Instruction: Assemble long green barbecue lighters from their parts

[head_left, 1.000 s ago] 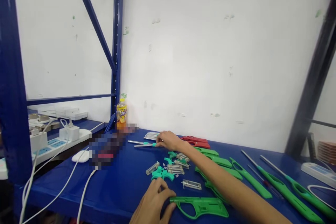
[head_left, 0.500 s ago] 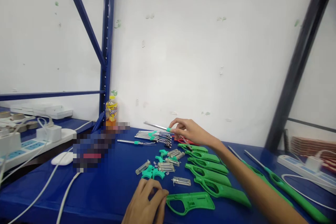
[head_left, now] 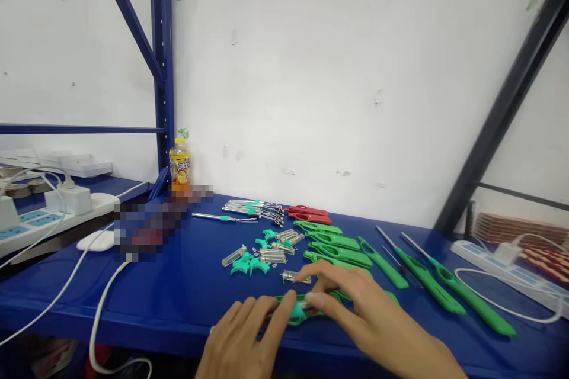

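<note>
Near the table's front edge, my left hand (head_left: 242, 337) and my right hand (head_left: 355, 311) meet over a green lighter handle half (head_left: 284, 298), largely hidden by fingers. My left fingers close around a metal lighter tube (head_left: 212, 329), whose tip shows left of them. My right thumb and index finger pinch at the same tube by a teal piece (head_left: 297, 314). Just beyond my right fingertips lies a clear fuel tank (head_left: 291, 276). More clear tanks (head_left: 272, 256) and teal triggers (head_left: 259, 266) lie scattered behind, with several green handle halves (head_left: 340, 256) to the right.
Wired metal tubes (head_left: 251, 211) and red handle parts (head_left: 306, 214) lie at the back. Long green lighters (head_left: 475, 302) rest at right beside a power strip (head_left: 502, 266). A drink bottle (head_left: 180, 166) stands at back left, near white cables (head_left: 95, 320).
My right hand has come from the back pile toward the front, bringing the metal tube to my left hand and the handle half. The view has shifted a little.
</note>
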`<state>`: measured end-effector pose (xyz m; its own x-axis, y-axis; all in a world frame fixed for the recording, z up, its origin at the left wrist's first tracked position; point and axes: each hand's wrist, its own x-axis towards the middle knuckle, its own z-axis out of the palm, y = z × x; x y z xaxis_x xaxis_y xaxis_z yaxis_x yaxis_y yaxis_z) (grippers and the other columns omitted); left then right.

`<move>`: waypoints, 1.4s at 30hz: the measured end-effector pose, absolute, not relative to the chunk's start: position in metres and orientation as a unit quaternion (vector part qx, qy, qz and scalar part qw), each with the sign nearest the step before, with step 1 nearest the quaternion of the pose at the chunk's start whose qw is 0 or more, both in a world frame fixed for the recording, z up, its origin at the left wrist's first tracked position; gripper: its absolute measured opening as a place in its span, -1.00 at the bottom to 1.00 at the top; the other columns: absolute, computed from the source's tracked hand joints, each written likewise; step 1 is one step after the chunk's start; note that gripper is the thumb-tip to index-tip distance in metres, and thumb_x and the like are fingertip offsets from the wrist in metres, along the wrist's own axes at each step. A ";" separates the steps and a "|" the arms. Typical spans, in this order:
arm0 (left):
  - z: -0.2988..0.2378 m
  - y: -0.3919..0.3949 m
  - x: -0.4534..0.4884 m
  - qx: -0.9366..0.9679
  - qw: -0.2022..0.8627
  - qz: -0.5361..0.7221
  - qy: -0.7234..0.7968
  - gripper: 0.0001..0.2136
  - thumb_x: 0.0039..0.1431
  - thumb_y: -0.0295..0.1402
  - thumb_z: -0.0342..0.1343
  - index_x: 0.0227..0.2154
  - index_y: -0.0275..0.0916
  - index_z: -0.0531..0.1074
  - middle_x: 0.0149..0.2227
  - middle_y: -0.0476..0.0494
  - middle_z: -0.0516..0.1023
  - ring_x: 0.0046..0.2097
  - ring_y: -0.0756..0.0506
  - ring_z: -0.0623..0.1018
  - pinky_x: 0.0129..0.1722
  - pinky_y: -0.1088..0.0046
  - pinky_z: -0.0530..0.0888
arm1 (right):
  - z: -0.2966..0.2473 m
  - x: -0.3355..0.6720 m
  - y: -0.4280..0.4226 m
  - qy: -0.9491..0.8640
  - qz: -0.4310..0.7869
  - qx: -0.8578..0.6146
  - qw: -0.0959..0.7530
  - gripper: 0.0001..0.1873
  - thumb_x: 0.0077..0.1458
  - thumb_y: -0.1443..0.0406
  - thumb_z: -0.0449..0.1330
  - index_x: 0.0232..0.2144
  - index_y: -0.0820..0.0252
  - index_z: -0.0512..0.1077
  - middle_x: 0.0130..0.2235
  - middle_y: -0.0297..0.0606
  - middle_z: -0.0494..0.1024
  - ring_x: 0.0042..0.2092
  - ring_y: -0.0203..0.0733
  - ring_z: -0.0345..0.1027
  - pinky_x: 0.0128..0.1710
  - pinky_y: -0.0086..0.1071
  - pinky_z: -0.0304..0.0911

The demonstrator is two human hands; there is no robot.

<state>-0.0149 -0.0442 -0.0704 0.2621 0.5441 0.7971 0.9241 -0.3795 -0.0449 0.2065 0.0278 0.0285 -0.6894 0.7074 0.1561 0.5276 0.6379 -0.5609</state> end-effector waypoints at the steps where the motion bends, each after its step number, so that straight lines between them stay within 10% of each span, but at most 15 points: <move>1: -0.072 -0.042 -0.019 -0.749 0.267 -0.363 -0.486 -0.59 0.49 -0.44 -0.12 0.30 -0.12 0.34 -0.09 -0.15 0.68 -0.17 -0.12 0.68 -0.14 0.40 0.55 | 0.026 0.210 0.030 -0.883 0.234 -0.358 0.193 -0.61 0.42 -0.09 0.08 0.16 -0.24 0.46 -0.06 -0.36 0.69 0.06 -0.01 0.49 0.15 -0.18 0.27; 13: -0.059 -0.024 -0.042 -0.712 0.110 -0.392 -0.572 -0.60 0.56 -0.18 -0.17 -0.11 -0.10 0.61 -0.23 -0.07 0.66 -0.29 -0.08 0.71 -0.39 0.52 0.61 | -0.008 0.231 0.055 -0.865 0.201 -0.408 0.212 -0.46 0.28 -0.12 0.25 0.23 -0.21 0.48 0.23 -0.26 0.55 0.25 0.13 0.37 0.26 -0.03 0.27; 22: -0.063 -0.021 -0.053 -0.734 0.086 -0.410 -0.534 -0.67 0.54 -0.27 -0.12 0.04 -0.07 0.57 -0.21 -0.06 0.65 -0.29 -0.06 0.70 -0.30 0.55 0.59 | -0.001 0.230 0.062 -0.862 0.259 -0.381 0.210 -0.82 0.30 0.14 0.33 -0.07 -0.08 0.65 -0.16 -0.36 0.71 -0.16 -0.11 0.56 -0.12 -0.32 0.38; 42: -0.071 -0.026 -0.074 -0.783 0.042 -0.296 -0.546 -0.69 0.46 -0.38 -0.02 0.08 0.06 0.55 -0.12 -0.07 0.57 -0.19 -0.12 0.57 -0.14 0.35 0.52 | -0.005 0.219 0.061 -0.870 0.281 -0.356 0.192 -0.87 0.25 0.20 0.40 -0.14 -0.05 0.65 -0.26 -0.42 0.73 -0.20 -0.11 0.62 -0.15 -0.37 0.34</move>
<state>-0.0735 -0.0264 -0.0706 0.2296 0.8298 0.5087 0.8791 -0.4011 0.2575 0.2190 0.0607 -0.0052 -0.6724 0.7281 0.1333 0.5125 0.5879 -0.6259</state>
